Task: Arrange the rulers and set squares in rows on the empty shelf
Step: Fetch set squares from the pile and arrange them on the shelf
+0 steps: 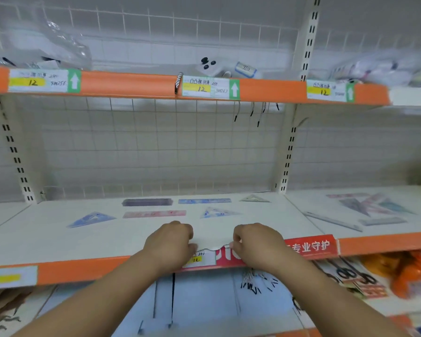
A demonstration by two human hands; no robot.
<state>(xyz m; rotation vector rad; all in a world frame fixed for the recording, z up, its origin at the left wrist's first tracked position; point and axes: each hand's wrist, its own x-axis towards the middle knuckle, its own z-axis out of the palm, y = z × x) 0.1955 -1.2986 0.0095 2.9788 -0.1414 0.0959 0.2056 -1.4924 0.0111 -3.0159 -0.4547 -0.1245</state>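
Observation:
On the white shelf [46, 239] lie two rows. At the back are a dark purple ruler [147, 202], a blue ruler [204, 201] and a small clear set square [254, 198]. In front of them are a blue set square [91, 218], a pink ruler [154, 214] and a blue-and-white set square [218, 212]. At the shelf's front edge my left hand [170, 239] and my right hand [255, 242] each pinch one end of a clear ruler with a wavy edge [214, 248], which is nearly invisible between them.
The neighbouring shelf bay on the right holds a loose pile of set squares [370, 205] and grey rulers [379, 221]. An orange price rail [83, 271] with labels runs along the front. The shelf above [131, 83] carries bags and small items; packaged goods lie below.

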